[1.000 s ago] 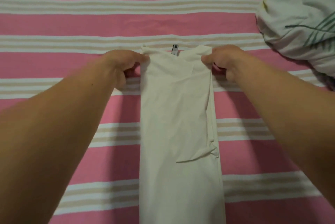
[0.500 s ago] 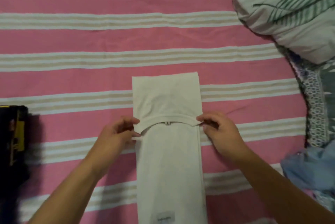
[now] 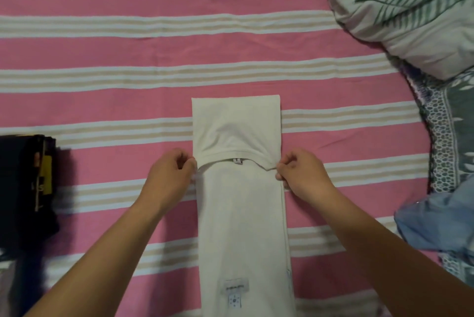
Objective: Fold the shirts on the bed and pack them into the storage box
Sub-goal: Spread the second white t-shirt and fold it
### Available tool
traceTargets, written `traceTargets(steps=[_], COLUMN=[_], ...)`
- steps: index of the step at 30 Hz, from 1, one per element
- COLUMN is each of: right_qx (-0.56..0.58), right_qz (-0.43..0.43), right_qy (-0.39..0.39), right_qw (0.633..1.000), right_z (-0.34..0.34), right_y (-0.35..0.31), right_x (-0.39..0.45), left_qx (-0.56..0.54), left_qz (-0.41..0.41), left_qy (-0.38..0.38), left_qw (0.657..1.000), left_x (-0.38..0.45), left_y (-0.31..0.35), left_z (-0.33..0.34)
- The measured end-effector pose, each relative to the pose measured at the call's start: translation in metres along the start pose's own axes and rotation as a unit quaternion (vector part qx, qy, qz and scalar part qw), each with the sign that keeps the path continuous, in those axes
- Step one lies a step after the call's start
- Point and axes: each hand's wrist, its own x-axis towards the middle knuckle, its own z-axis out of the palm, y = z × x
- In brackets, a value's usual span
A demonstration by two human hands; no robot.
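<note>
Shirt (image 3: 241, 214) comes first: I see one white shirt, folded into a long strip, lying flat on the bed (image 3: 128, 60) near the middle and running down to 6 o'clock. Its top part is folded back over itself, so the collar edge lies across the strip. A small tag (image 3: 237, 161) peeks out just under that collar edge. Two more labels (image 3: 236, 293) sit low on the strip.

I count two hands. My left hand (image 3: 169, 178) is at the left end of the collar edge, and its fingers (image 3: 188, 162) are curled and pinch the cloth there. My right hand (image 3: 300, 175) is at the right end, and its fingers (image 3: 280, 169) pinch the cloth too.

I cannot see any box that I can be sure of. At 9 o'clock there is one dark thing with a yellow patch (image 3: 25, 188), and I cannot tell what it is or if anything is in it.

At 1 o'clock lies one pale pillow with green leaf lines (image 3: 410, 13). At 3 o'clock is one grey patterned cloth (image 3: 446, 131). At 4 o'clock is one crumpled light blue cloth (image 3: 436, 224).

The bed has pink cloth with white and tan stripes.
</note>
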Motion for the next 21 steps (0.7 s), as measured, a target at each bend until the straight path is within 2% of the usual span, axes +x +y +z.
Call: traceTargets(steps=[2,3,5,6,8,10,13,16,18,19,21], right_qx=[-0.238,-0.287,-0.246,-0.211,-0.271,-0.395,-0.459,-0.481,-0.493,-0.493,-0.49], right_qz=[-0.076,-0.114,-0.23,-0.302,-0.381,-0.368,-0.364,-0.337,-0.343,-0.375,-0.451], right_qy=[0.068,0.133,0.24,0.244,0.149,0.074,0.078,0.087,0.108,0.105,0.056], right_qw=[0.966,0.942,0.911,0.897,0.871,0.838,0.807,0.805,0.792,0.778,0.744], right_z=[-0.013,-0.02,-0.027,-0.022,-0.001,0.022,0.033,0.034,0.038,0.041,0.053], right_y=[-0.007,-0.014,-0.033,-0.038,-0.04,-0.023,-0.001,-0.011,-0.007,0.005,0.052], right_x=[0.001,0.002,0.006,0.013,0.035,0.057,0.08,0.07,0.045,0.025,-0.024], left_qx=[0.172,0.239,0.299,0.32,0.366,0.414,0.479,0.506,0.494,0.483,0.457], left_qz=[0.096,0.175,0.327,0.369,0.39,0.384,0.344,0.295,0.326,0.358,0.407], left_qy=[0.067,0.123,0.192,0.189,0.103,0.029,0.023,0.029,0.026,0.011,-0.05], left_qw=[0.978,0.947,0.876,0.852,0.839,0.825,0.807,0.81,0.806,0.799,0.79], left_x=[0.002,0.005,0.022,0.035,0.058,0.075,0.085,0.061,0.026,0.0,-0.059], left_y=[0.003,0.005,0.008,0.01,0.01,0.002,-0.001,0.007,-0.009,-0.024,-0.072], left_z=[0.0,-0.001,0.003,0.007,0.024,0.047,0.061,0.06,0.069,0.075,0.088])
